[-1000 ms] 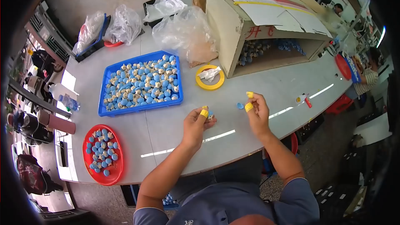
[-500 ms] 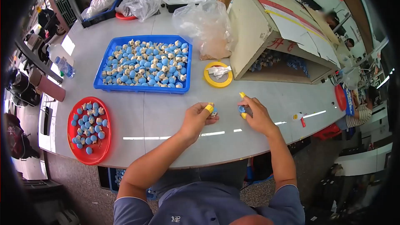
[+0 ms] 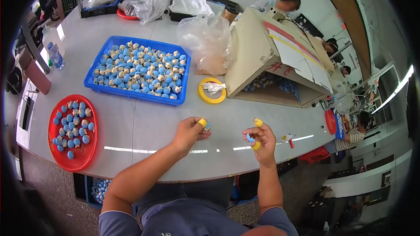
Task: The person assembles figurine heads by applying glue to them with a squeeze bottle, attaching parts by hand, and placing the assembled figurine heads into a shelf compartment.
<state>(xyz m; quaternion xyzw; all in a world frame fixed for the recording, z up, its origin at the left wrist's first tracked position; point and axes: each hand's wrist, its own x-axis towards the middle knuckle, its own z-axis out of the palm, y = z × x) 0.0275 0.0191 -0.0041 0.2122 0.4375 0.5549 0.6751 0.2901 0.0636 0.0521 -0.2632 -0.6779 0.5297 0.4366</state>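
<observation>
My left hand (image 3: 189,133), with yellow tape on a fingertip, pinches a small blue and cream piece (image 3: 206,127) above the grey table. To its right, my right hand (image 3: 262,142) has yellow tape on two fingertips and holds a small blue cup-shaped piece (image 3: 250,137) between its fingers. The two hands are apart. Behind my left hand lies a blue tray (image 3: 131,95) filled with many blue and cream pieces. A red plate (image 3: 90,150) with several similar pieces stands at the left.
A yellow tape roll (image 3: 211,100) holds crumpled white paper. Behind it are a plastic bag (image 3: 205,39) and a large beige box (image 3: 253,48). Bottles stand at the far left. A small red-capped bottle (image 3: 288,139) lies right of my right hand. Other people sit beyond the box and at the right.
The blue cup-shaped piece lay on the table by my right hand and is now raised between its fingers. My left hand keeps its piece. The whole view has shifted and turned.
</observation>
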